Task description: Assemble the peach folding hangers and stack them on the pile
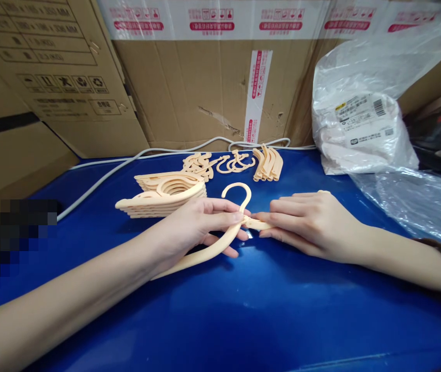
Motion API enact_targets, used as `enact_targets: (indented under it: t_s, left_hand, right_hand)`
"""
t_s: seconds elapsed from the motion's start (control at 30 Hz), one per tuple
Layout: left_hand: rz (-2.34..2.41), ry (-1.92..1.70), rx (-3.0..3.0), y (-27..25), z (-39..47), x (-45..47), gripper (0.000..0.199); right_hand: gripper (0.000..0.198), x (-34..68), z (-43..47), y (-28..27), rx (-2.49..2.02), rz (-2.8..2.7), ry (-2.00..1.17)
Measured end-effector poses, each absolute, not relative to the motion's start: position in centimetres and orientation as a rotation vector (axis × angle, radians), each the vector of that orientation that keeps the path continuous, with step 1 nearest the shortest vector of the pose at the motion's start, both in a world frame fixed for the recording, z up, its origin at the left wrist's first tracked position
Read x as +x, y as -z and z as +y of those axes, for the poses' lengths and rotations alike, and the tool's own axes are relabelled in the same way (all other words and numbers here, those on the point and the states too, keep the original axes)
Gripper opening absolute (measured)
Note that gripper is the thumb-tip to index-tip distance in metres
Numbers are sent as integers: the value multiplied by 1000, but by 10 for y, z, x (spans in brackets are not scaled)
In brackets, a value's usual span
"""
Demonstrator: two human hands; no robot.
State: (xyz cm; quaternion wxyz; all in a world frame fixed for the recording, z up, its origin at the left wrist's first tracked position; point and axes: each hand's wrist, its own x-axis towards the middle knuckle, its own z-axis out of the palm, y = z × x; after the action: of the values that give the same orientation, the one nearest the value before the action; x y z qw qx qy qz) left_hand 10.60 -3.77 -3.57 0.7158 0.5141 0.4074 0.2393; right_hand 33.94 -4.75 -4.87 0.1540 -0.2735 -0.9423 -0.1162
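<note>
A cream plastic clothes hanger [220,242] is held between both hands above the blue tabletop, its hook curving up and away from me. My left hand [200,219] pinches it just below the hook, thumb on top and the lower fingers partly spread beneath. The hanger's long left arm runs under my wrist. On the other side, my right hand [305,219] has its fingers closed over the short right arm piece, whose outer part they hide. Just beyond my left hand lies a neat stack of cream hangers [162,194].
Behind are a pile of small cream parts [197,166], loose hooks [236,163] and a bundle of curved arm pieces [268,163]. A white cable [127,159] crosses the blue table [243,320]. Cardboard boxes [204,88] wall off the back; a plastic bag [360,124] sits right.
</note>
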Motion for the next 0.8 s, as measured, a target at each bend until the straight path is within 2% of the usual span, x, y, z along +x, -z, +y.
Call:
enact_targets:
  t_s: [0.3,0.57,0.8]
  left_hand:
    - [917,-538,1156,38,-39,106,9]
    - [975,-558,1149,38,-39,110,10]
    - [1002,-544,1103,35,-40,111,14]
  right_hand:
    - [31,337,-52,45,-841,-2729,153]
    - [38,332,-59,46,-893,-2698,255]
    - [36,330,-65,45,-955,-2664,186]
